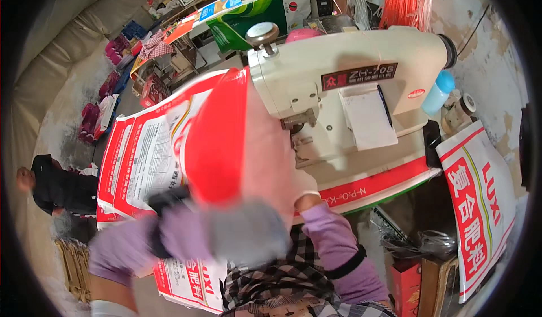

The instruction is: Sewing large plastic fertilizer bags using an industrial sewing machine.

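Observation:
My left hand (248,232), in a grey glove, is smeared by motion at the lower middle, so its fingers do not show clearly. Just above it, the raised flap of a red and white woven bag (217,142) is blurred too. My right hand (304,184), in a pale glove, is at the bag's right side by the front edge of the sewing machine's table. Its fingers blend into the pale blurred bag. A cream bag sewing machine (350,63) stands beyond the hands, its needle area (299,122) right beside the bag. More printed bag (135,159) spreads out to the left.
A notepad with a pen (368,116) rests against the machine. A blue bottle (439,94) and thread spool (466,105) are at the right, above a hanging printed bag (477,204). Red strands (406,3) hang behind. Another person (62,184) is at the far left.

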The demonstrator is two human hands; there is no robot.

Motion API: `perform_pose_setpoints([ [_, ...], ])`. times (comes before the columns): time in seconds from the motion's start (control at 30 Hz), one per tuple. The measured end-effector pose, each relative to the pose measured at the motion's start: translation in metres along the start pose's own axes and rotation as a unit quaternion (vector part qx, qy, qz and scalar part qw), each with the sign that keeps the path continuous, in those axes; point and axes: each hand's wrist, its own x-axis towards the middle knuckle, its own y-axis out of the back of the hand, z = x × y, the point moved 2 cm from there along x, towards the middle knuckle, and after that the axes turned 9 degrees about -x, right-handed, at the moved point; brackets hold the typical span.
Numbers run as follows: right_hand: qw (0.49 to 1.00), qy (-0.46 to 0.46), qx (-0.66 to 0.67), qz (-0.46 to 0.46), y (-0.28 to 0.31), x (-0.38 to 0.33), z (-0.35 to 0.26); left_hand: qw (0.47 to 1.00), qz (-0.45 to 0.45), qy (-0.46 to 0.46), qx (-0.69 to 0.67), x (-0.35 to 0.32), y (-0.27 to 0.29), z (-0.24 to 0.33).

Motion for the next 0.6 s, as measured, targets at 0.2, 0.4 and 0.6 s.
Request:
perform_pose_setpoints([
  [0.2,0.997,-0.03,-0.047,-0.058,-0.003,-0.112,-0.024,0.947,-0.043,0.04,0.317,0.024,-0.114,0.003],
  [0.4,0.994,0.003,-0.099,0.048,0.006,-0.027,-0.014,0.878,-0.365,0.223,0.215,0.009,0.097,-0.001],
  [0.6,0.993,-0.094,-0.037,0.064,-0.026,0.055,-0.022,0.972,-0.17,0.114,0.118,0.021,-0.053,0.04],
])
